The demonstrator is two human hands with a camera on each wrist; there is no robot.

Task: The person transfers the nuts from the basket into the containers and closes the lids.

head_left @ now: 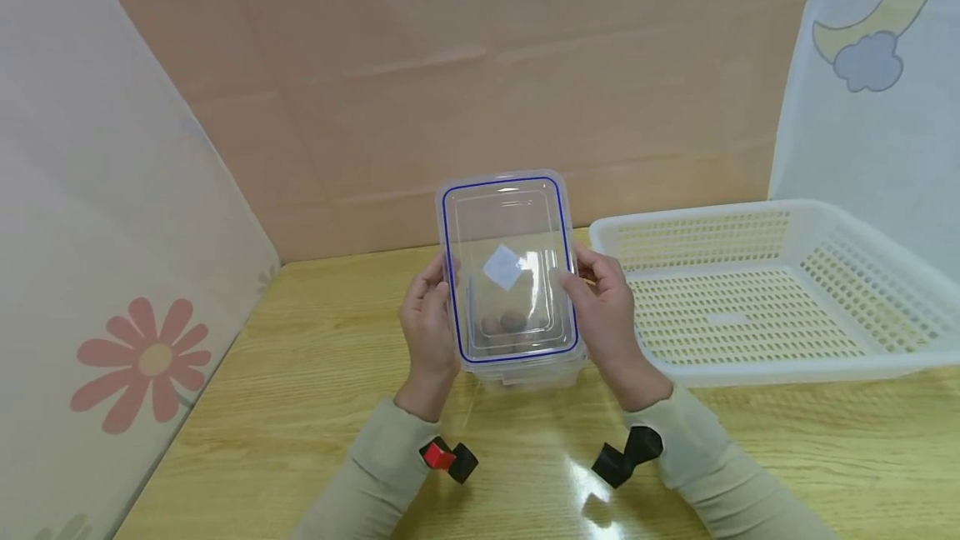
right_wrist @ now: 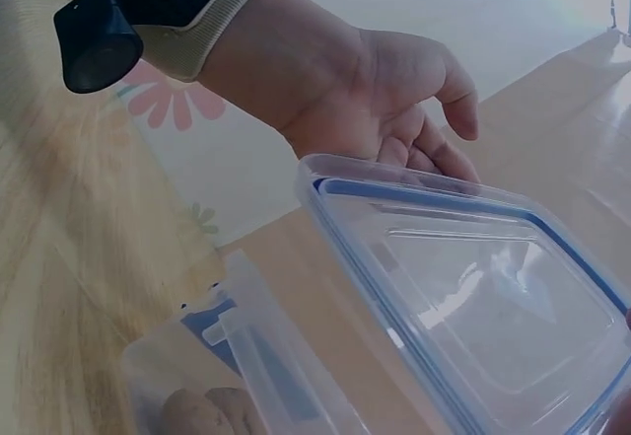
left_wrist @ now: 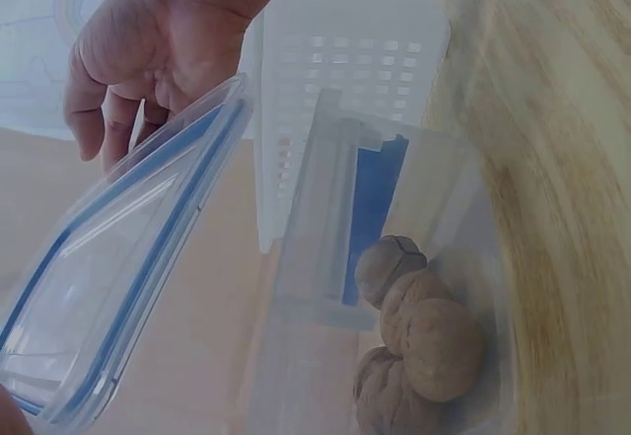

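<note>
Your left hand (head_left: 429, 325) grips the clear lid (head_left: 510, 265) at its nine o'clock edge, your right hand (head_left: 603, 315) at three o'clock. The lid tilts above the container (head_left: 536, 372) of walnuts (left_wrist: 419, 341) on the table (head_left: 315, 373). I'd keep both grips level so it clears the latches evenly.

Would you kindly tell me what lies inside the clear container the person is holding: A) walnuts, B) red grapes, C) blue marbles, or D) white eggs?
A: the left wrist view shows brown, wrinkled walnuts at the bottom of the clear container, under the blue-sealed lid.
</note>
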